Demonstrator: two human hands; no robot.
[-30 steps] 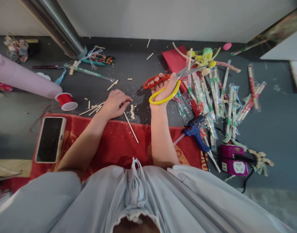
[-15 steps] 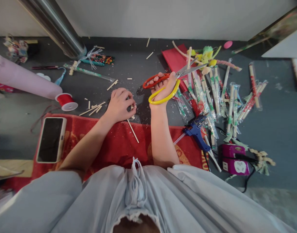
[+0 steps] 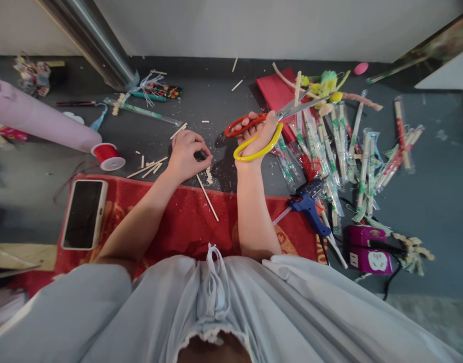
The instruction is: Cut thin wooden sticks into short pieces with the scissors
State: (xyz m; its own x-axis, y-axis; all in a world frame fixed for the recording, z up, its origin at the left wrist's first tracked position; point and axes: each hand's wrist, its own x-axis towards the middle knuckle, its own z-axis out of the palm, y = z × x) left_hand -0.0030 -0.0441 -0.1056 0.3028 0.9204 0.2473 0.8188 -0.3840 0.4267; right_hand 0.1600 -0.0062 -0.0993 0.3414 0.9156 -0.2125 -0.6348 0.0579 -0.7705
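Note:
My right hand (image 3: 256,135) grips scissors (image 3: 262,132) with one red and one yellow handle, blades pointing right over a heap of wrapped chopsticks (image 3: 330,146). My left hand (image 3: 187,155) is curled in a pinch just above the grey floor, fingers closed on something too small to make out. Below it lie a small stack of cut stick pieces (image 3: 208,175) and a long thin wooden stick (image 3: 208,191) that runs onto the red mat (image 3: 178,222).
A phone (image 3: 83,214) lies on the mat's left end. A red thread spool (image 3: 108,156) and pink roll (image 3: 35,118) sit at left, a metal pole (image 3: 91,43) behind. A blue glue gun (image 3: 309,210) and purple power strip (image 3: 367,249) lie at right.
My left hand has lifted from the stick pieces and drawn up into a pinch. The right hand with the scissors has barely moved.

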